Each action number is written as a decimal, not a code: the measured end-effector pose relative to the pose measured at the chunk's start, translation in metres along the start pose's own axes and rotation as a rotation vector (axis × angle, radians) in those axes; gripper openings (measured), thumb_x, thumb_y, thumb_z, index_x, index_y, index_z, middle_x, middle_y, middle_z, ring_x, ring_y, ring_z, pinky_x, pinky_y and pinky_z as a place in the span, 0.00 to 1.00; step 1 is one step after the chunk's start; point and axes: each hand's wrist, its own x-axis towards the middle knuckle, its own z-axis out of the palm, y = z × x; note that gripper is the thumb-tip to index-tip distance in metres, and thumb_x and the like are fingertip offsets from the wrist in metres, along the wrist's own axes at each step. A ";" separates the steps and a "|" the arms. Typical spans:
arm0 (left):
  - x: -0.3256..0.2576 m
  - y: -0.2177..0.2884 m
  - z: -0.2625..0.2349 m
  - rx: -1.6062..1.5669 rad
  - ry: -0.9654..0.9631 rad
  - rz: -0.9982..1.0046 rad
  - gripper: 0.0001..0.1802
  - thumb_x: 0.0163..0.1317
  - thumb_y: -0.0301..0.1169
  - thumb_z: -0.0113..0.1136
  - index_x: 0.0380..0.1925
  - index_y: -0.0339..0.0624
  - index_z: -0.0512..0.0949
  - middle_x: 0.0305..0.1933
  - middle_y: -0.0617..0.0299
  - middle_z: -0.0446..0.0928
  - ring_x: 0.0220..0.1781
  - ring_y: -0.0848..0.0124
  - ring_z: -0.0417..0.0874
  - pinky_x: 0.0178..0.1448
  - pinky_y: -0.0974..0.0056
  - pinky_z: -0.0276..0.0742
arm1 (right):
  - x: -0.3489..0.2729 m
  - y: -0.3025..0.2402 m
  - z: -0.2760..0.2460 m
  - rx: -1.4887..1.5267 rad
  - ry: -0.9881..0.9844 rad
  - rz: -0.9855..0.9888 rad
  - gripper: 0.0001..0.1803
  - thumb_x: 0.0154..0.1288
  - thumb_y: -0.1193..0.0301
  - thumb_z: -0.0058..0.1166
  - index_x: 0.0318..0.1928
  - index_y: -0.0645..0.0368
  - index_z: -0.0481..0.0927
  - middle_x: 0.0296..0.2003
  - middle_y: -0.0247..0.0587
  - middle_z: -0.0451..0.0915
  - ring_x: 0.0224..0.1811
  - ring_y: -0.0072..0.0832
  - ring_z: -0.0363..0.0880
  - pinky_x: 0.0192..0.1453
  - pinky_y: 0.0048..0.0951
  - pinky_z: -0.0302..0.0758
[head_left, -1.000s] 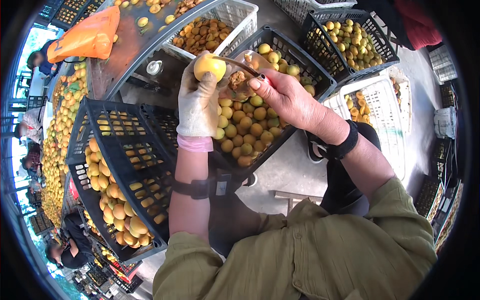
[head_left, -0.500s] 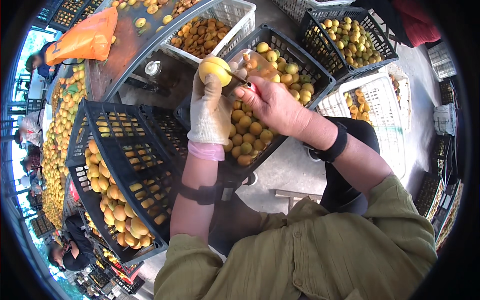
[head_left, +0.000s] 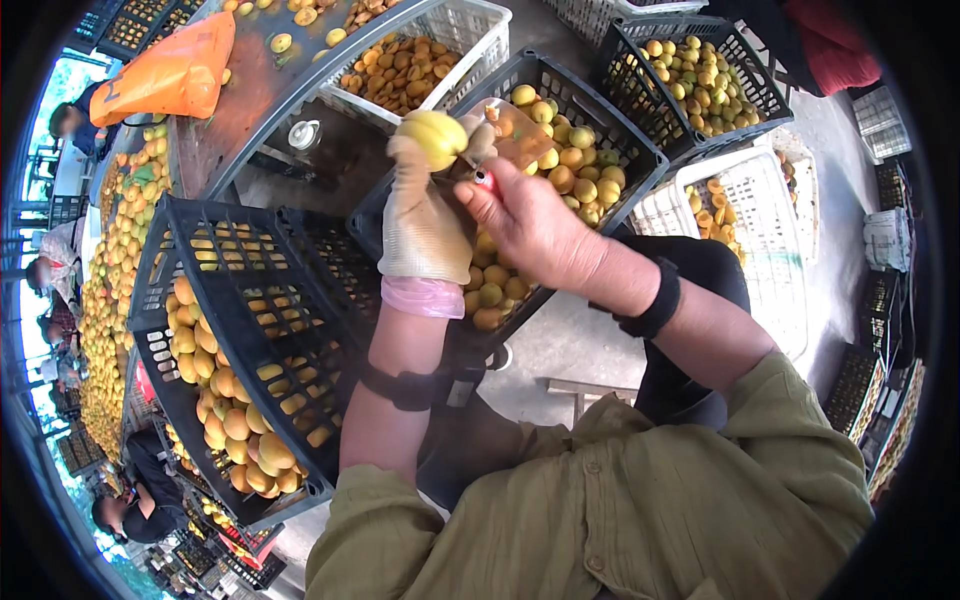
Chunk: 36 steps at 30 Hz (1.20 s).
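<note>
My left hand, in a white knit glove with a pink cuff, holds a yellow round fruit up at its fingertips. My right hand is bare and grips a small red-handled knife whose tip meets the fruit's right side. Both hands hover over a black plastic crate filled with small yellow-orange fruits. A dark band circles each wrist.
A black crate of fruit sits at my left. A white crate of cut halves and another black crate stand behind. An orange bag lies on a table. Other people work at far left.
Both hands rose slightly with the fruit. My right hand closed in and brought the knife against the fruit, which has turned in my left fingers.
</note>
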 end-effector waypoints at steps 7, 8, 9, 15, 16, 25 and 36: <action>0.011 0.014 -0.033 0.084 0.045 -0.020 0.30 0.58 0.49 0.65 0.53 0.43 0.70 0.49 0.60 0.74 0.46 0.68 0.76 0.50 0.63 0.73 | 0.011 0.005 -0.028 -0.022 -0.147 -0.004 0.23 0.69 0.53 0.49 0.36 0.66 0.73 0.24 0.57 0.78 0.33 0.54 0.79 0.37 0.44 0.75; 0.011 0.015 -0.027 0.129 0.043 0.004 0.29 0.58 0.49 0.65 0.52 0.43 0.70 0.48 0.60 0.74 0.47 0.68 0.76 0.51 0.63 0.73 | 0.013 0.006 -0.035 0.011 -0.188 -0.017 0.23 0.69 0.54 0.49 0.37 0.66 0.73 0.24 0.57 0.78 0.32 0.54 0.79 0.36 0.43 0.75; 0.008 0.016 -0.020 0.177 0.045 0.026 0.29 0.58 0.50 0.64 0.51 0.43 0.70 0.48 0.60 0.75 0.47 0.68 0.76 0.51 0.63 0.73 | 0.011 0.006 -0.033 0.000 -0.163 -0.003 0.23 0.69 0.54 0.49 0.38 0.66 0.74 0.24 0.57 0.78 0.32 0.54 0.79 0.36 0.43 0.75; 0.004 -0.006 -0.018 0.079 0.012 -0.058 0.33 0.61 0.57 0.56 0.54 0.41 0.70 0.51 0.59 0.73 0.54 0.64 0.75 0.61 0.57 0.69 | 0.006 0.005 -0.022 -0.021 -0.091 0.001 0.21 0.71 0.55 0.48 0.36 0.64 0.71 0.22 0.43 0.74 0.26 0.27 0.71 0.33 0.32 0.70; 0.005 -0.004 -0.016 0.171 0.034 -0.033 0.33 0.61 0.57 0.56 0.54 0.41 0.70 0.51 0.59 0.73 0.54 0.64 0.74 0.62 0.57 0.69 | 0.010 0.006 -0.032 -0.002 -0.135 0.005 0.21 0.71 0.55 0.48 0.37 0.64 0.72 0.22 0.42 0.73 0.26 0.27 0.71 0.33 0.32 0.71; -0.003 -0.009 0.000 -0.169 0.017 -0.064 0.33 0.62 0.56 0.55 0.52 0.38 0.70 0.47 0.61 0.75 0.54 0.68 0.75 0.64 0.59 0.68 | -0.002 0.006 -0.014 0.057 -0.113 0.077 0.21 0.73 0.53 0.45 0.39 0.63 0.70 0.22 0.38 0.71 0.28 0.24 0.70 0.35 0.30 0.72; 0.001 -0.010 -0.002 0.422 0.121 0.079 0.27 0.63 0.47 0.60 0.54 0.40 0.69 0.49 0.60 0.74 0.51 0.70 0.76 0.56 0.65 0.73 | 0.003 0.001 -0.029 -0.093 -0.083 0.003 0.24 0.70 0.55 0.47 0.38 0.69 0.73 0.25 0.57 0.79 0.33 0.51 0.81 0.38 0.42 0.76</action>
